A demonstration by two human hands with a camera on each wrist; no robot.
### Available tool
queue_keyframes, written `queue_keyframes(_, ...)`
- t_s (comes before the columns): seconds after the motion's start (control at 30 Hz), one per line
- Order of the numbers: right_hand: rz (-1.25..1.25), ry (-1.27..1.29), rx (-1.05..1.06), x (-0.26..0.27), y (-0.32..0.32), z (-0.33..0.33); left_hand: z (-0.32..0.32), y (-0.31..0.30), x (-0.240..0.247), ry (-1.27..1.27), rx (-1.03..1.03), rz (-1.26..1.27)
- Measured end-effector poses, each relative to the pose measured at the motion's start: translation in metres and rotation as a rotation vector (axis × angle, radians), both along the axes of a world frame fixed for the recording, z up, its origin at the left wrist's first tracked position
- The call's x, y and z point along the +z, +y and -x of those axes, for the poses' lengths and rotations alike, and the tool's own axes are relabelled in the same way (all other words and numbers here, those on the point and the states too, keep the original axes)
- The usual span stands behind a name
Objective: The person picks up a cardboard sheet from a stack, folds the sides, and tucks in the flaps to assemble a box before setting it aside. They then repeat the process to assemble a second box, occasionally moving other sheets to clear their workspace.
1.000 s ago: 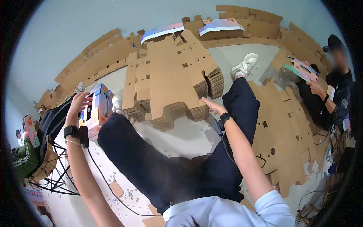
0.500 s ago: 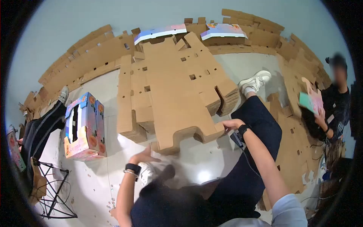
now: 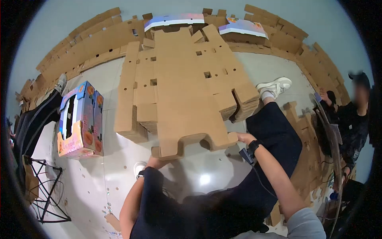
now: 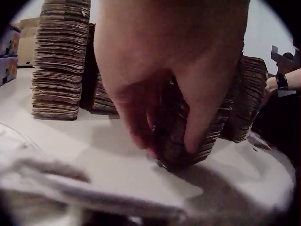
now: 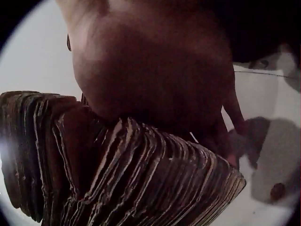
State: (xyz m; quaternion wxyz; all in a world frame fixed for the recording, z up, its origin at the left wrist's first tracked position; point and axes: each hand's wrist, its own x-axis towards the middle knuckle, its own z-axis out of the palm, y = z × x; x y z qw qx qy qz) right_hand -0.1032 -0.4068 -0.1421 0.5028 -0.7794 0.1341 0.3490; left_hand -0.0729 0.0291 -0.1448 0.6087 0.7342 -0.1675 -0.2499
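Currently left hand (image 4: 171,61) curls around the cardboard stack (image 3: 191,99) at its near-left corner; right hand (image 3: 244,138) touches near-right, grip unclear. Squeeze evenly, edges flush.

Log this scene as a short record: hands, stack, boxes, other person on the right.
Left hand: grips near left corner of cardboard stack
Right hand: touches near right corner of the stack
Stack: many flat sheets, on the floor
Printed boxes: on the floor, left of the stack
Other person: right edge, dark cap
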Motion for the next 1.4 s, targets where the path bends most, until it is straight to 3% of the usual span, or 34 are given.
queue_keyframes(0.03, 0.004, -0.037, -0.018, -0.005, 0.002, 0.003, -0.003, 0.0, 0.0, 0.164, 0.053, 0.123)
queue_keyframes(0.2, -0.119, -0.027, 0.039, 0.018, 0.032, 0.016, -0.007, 0.017, 0.003, 0.118, 0.112, 0.052)
queue_keyframes(0.23, -0.153, -0.066, 0.055, 0.021, 0.038, 0.018, -0.009, 0.027, 0.008, -0.225, 0.006, -0.138)
queue_keyframes(0.3, -0.178, -0.082, 0.049, 0.019, 0.047, 0.024, -0.005, 0.039, 0.021, -0.563, -0.101, -0.329)
queue_keyframes(0.4, -0.246, -0.049, -0.02, 0.029, 0.065, 0.031, 0.002, 0.043, 0.047, -0.533, -0.041, -0.463)
queue_keyframes(0.47, -0.279, 0.013, -0.088, 0.033, 0.076, 0.036, 0.002, 0.057, 0.029, -0.442, -0.043, -0.475)
queue_keyframes(0.53, -0.292, 0.026, -0.028, 0.027, 0.085, 0.039, 0.002, 0.071, 0.018, -0.355, -0.055, -0.501)
queue_keyframes(0.6, -0.336, -0.036, -0.025, 0.006, 0.094, 0.043, 0.001, 0.082, 0.012, -0.605, -0.097, -0.551)
queue_keyframes(0.67, -0.262, -0.048, 0.024, -0.012, 0.101, 0.046, -0.005, 0.097, -0.008, -0.629, -0.03, -0.534)
queue_keyframes(0.8, -0.251, -0.081, 0.066, -0.006, 0.147, 0.058, 0.002, 0.121, 0.001, -0.367, 0.182, -0.368)
queue_keyframes(0.9, -0.16, -0.141, 0.031, 0.031, 0.188, 0.071, 0.011, 0.135, 0.014, -0.233, 0.406, -0.89)
queue_keyframes(0.93, -0.104, -0.141, 0.003, 0.036, 0.199, 0.076, 0.016, 0.141, 0.016, -0.236, 0.409, -0.897)
queue_keyframes(0.97, 0.012, -0.388, 0.078, -0.003, 0.205, 0.082, 0.019, 0.145, 0.018, -0.183, 0.499, -0.963)
queue_keyframes(1.03, 0.278, -0.237, -0.131, -0.007, 0.234, 0.084, 0.023, 0.155, 0.018, -0.134, 0.593, -1.033)
queue_keyframes(1.1, 0.369, -0.219, -0.208, -0.012, 0.249, 0.086, 0.029, 0.17, 0.012, -0.211, 0.747, -0.927)
queue_keyframes(1.2, 0.417, -0.287, -0.119, -0.008, 0.261, 0.086, 0.046, 0.166, 0.029, -0.422, 0.858, -0.802)
queue_keyframes(1.27, 0.314, -0.217, -0.196, 0.002, 0.266, 0.087, 0.055, 0.165, 0.037, -0.341, 1.142, -0.398)
queue_keyframes(1.3, 0.311, -0.281, -0.243, 0.028, 0.268, 0.089, 0.06, 0.16, 0.045, -0.168, 1.054, -0.301)
queue_keyframes(1.33, 0.308, -0.285, -0.251, 0.016, 0.257, 0.086, 0.067, 0.15, 0.053, 0.002, 0.962, -0.205)
queue_keyframes(1.4, 0.069, -0.494, 0.244, -0.011, 0.234, 0.077, 0.069, 0.13, 0.062, 0.347, 0.581, -0.032)
